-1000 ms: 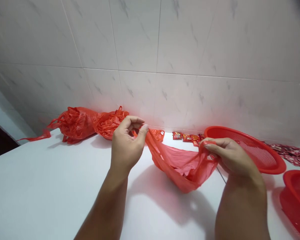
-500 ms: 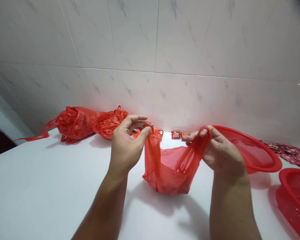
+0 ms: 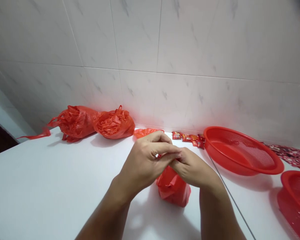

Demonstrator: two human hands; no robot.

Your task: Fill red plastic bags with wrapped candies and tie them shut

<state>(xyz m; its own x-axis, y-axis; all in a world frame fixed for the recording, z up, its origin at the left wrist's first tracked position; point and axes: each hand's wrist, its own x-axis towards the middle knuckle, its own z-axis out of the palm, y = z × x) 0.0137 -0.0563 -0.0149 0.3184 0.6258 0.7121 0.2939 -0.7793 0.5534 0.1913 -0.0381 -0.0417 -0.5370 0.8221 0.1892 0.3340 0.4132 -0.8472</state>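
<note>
A small red plastic bag (image 3: 174, 190) hangs bunched beneath my two hands, just over the white tabletop; whether its base touches the table I cannot tell. My left hand (image 3: 150, 156) is closed, thumb and fingers pinching at the top of the bag. Against it, my right hand (image 3: 190, 165) is closed round the bag's gathered top, with its fingers mostly hidden behind the left. The bag's handles are covered by the hands.
Two bundles of red plastic bags (image 3: 77, 123) lie at the back left. A flat red bag (image 3: 146, 132) and several small red packets (image 3: 187, 137) lie along the tiled wall. To the right stand a red colander (image 3: 240, 156) and a second red basket (image 3: 292, 200).
The hands have come together from either side of the bag. Its handles were held apart and its mouth was open; now the top is gathered between the hands.
</note>
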